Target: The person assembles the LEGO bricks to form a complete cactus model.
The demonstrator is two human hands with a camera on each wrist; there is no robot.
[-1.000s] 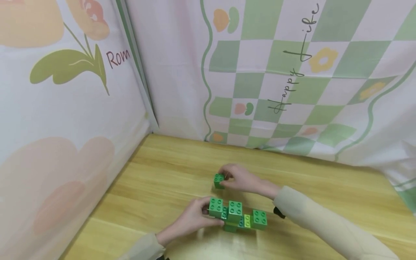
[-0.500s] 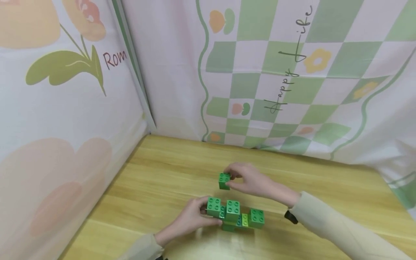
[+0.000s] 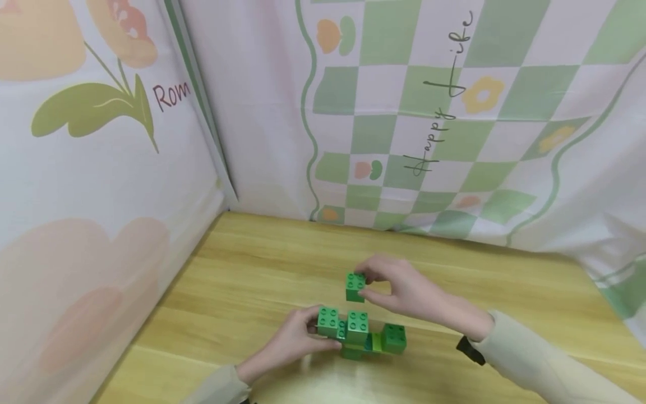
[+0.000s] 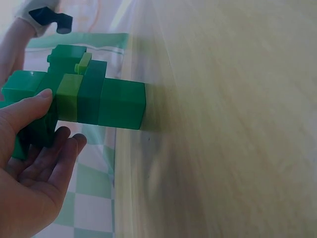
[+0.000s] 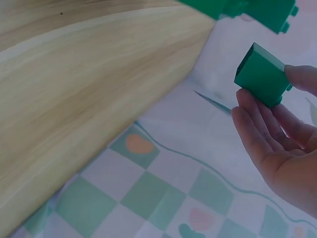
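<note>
My left hand [image 3: 298, 336] grips the left end of a toy-brick build [image 4: 91, 99], thumb in front and fingers behind. Dark green, teal and lime bricks make up the build, with green four-stud blocks standing up at its left, middle and right. Between thumb and fingers my right hand [image 3: 404, 283] pinches a single green brick [image 3: 355, 287], studs up, just behind the build. In the right wrist view that loose brick [image 5: 262, 77] shows its hollow underside, apart from the build, whose edge [image 5: 267, 12] enters at the top.
The wooden table [image 3: 262, 264] spreads out around both hands. A white cloth wall [image 3: 101, 179] with flower prints rises on the left, and a green-checked curtain [image 3: 383, 134] hangs along the back edge. A dark band [image 3: 470, 350] sits at the right sleeve.
The right hand has carried the green brick rightward and slightly nearer, to behind the build's middle block. The left hand keeps its grip, with the build nearly in place as the head view shifts a little.
</note>
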